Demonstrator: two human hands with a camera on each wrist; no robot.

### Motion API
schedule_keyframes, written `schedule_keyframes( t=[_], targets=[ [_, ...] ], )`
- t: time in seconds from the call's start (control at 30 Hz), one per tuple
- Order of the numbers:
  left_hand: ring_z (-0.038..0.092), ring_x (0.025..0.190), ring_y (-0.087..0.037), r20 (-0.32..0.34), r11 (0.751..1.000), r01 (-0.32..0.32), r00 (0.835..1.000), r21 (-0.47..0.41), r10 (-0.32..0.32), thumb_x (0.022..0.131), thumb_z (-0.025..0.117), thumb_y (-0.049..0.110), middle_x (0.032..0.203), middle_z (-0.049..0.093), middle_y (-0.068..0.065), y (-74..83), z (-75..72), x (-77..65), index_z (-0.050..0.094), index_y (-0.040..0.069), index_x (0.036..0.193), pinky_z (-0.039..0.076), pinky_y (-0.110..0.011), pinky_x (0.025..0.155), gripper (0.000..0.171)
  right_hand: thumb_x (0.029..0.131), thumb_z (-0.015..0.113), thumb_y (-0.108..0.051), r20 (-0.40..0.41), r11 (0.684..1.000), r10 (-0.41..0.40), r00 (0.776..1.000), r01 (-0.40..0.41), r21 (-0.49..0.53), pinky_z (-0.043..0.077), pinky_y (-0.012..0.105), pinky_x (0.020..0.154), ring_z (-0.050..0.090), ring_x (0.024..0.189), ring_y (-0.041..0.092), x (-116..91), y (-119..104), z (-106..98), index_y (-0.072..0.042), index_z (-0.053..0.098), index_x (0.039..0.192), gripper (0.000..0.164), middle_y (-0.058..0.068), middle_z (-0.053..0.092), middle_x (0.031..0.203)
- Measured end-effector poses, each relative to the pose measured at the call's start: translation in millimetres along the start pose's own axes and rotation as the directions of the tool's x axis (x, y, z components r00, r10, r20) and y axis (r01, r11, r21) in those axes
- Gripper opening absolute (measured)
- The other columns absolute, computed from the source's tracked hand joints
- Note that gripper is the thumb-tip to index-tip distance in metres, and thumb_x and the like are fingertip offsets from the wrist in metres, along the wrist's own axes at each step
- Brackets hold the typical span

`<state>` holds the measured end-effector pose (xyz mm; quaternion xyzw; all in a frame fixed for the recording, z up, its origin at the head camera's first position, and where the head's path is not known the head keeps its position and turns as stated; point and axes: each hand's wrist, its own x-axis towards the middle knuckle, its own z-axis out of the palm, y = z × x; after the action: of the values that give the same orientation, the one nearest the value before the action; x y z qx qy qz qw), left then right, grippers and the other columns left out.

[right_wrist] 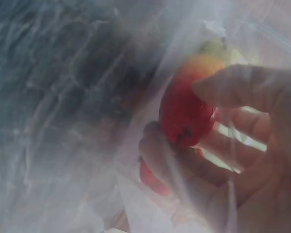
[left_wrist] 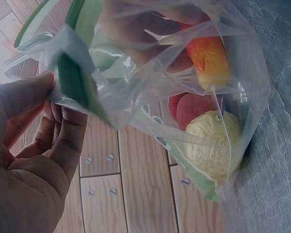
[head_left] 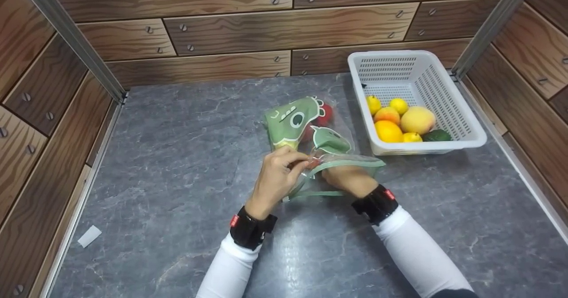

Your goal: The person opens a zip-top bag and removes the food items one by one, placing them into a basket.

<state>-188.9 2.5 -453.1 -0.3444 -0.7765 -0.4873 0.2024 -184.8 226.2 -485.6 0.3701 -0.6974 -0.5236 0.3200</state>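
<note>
A clear zip bag [head_left: 290,122] with a green cartoon print lies on the grey tabletop, its green-edged mouth towards me. My left hand [head_left: 277,176] pinches the bag's edge between thumb and fingers. Through the mouth reaches my right hand [head_left: 350,180], partly hidden by the plastic in the head view. Within the bag, its thumb and fingers curl round a red-and-yellow mango [right_wrist: 186,107]. Deeper inside, the left wrist view shows a pale yellow round fruit [left_wrist: 213,143] and a reddish round fruit [left_wrist: 196,109]. Haze from the plastic blurs the right wrist view.
Right of the bag stands a white basket [head_left: 479,140] holding an orange [head_left: 388,131], a peach [head_left: 417,120], several small yellow fruits [head_left: 398,106] and a dark green fruit [head_left: 437,135]. A white slip [head_left: 89,236] lies at the left. Wood-patterned walls surround the tabletop.
</note>
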Motion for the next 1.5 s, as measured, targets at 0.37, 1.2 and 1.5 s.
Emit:
schedule_keyframes(
  t=[0.37, 1.2, 1.5],
  targets=[
    [0.058, 0.068, -0.013, -0.001, 0.999, -0.004, 1.0, -0.034, 0.004, 0.086, 0.081, 0.002, 0.078, 0.065, -0.006, -0.6, 0.5, -0.5, 0.08, 0.003, 0.092, 0.05, -0.023, 0.061, 0.006, 0.083, 0.076, -0.004, 0.211, 0.265, 0.378, 0.901, -0.324, 0.908, 0.058, 0.041, 0.086, 0.067, 0.092, 0.03, -6, 19, -22, -0.001, 0.068, 0.112, 0.031, 0.013, 0.071, 0.102],
    [0.063, 0.072, -0.017, 0.01, 0.999, 0.02, 1.0, -0.032, -0.02, 0.085, 0.081, 0.001, 0.084, 0.069, -0.009, -1.8, -3.4, -0.2, 0.08, 0.002, 0.094, 0.055, -0.025, 0.066, 0.008, 0.078, 0.075, 0.007, 0.149, -0.015, 0.446, 0.883, -0.159, 0.987, 0.038, 0.017, 0.112, 0.063, 0.118, 0.023, -65, 96, -67, -0.008, 0.069, 0.131, 0.055, 0.005, 0.068, 0.13],
    [0.062, 0.07, -0.017, -0.004, 0.999, 0.006, 1.0, -0.038, -0.006, 0.084, 0.081, 0.0, 0.083, 0.069, -0.008, -1.7, -2.9, 0.4, 0.079, 0.001, 0.093, 0.055, -0.026, 0.064, 0.009, 0.079, 0.072, 0.004, 0.094, -0.064, 0.562, 0.822, -0.07, 0.995, 0.039, 0.019, 0.113, 0.064, 0.116, 0.025, -73, 119, -64, -0.004, 0.07, 0.129, 0.051, 0.011, 0.069, 0.128]
  ],
)
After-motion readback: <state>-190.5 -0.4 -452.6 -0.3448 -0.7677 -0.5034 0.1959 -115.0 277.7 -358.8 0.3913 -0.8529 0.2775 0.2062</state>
